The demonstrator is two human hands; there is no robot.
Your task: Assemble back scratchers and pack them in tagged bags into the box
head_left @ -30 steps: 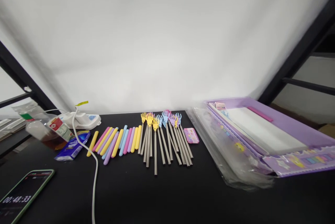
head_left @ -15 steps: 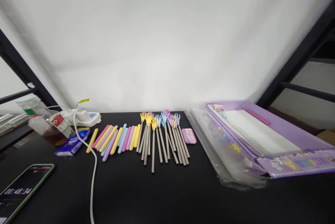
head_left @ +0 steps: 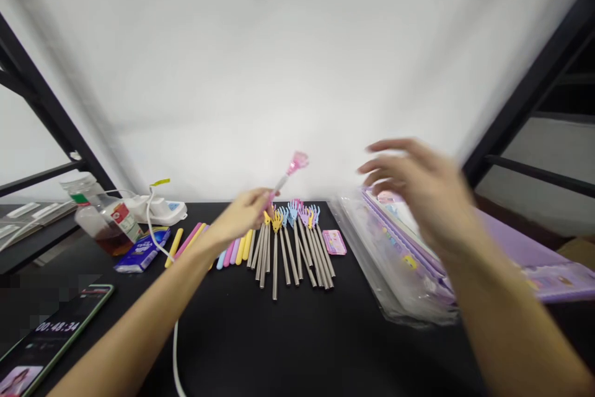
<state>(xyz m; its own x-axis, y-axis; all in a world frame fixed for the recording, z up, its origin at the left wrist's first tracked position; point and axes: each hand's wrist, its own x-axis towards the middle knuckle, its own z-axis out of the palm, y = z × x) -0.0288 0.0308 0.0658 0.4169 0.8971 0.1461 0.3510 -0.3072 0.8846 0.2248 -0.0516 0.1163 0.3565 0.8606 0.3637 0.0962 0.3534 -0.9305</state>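
Observation:
My left hand [head_left: 242,217] is shut on a metal rod with a pink hand-shaped tip [head_left: 296,163], lifted above the table and tilted up to the right. Under it lie a row of metal rods with coloured hand tips [head_left: 290,245] and a row of pastel sleeves [head_left: 235,248], partly hidden by my hand. My right hand [head_left: 418,192] hovers open and blurred above the purple box in clear wrap [head_left: 418,261], holding nothing. A small pink card [head_left: 335,241] lies beside the rods.
On the black table [head_left: 297,335] at the left stand a plastic bottle [head_left: 100,223], a blue packet [head_left: 144,250], a white power strip [head_left: 158,208] with its cable [head_left: 175,347], and a phone [head_left: 51,341]. Black shelf frames rise on both sides.
Both hands have come into view. The left one has taken the pink-tipped rod from the pile and raised it; the right one has appeared above the purple box. The camera shifted slightly.

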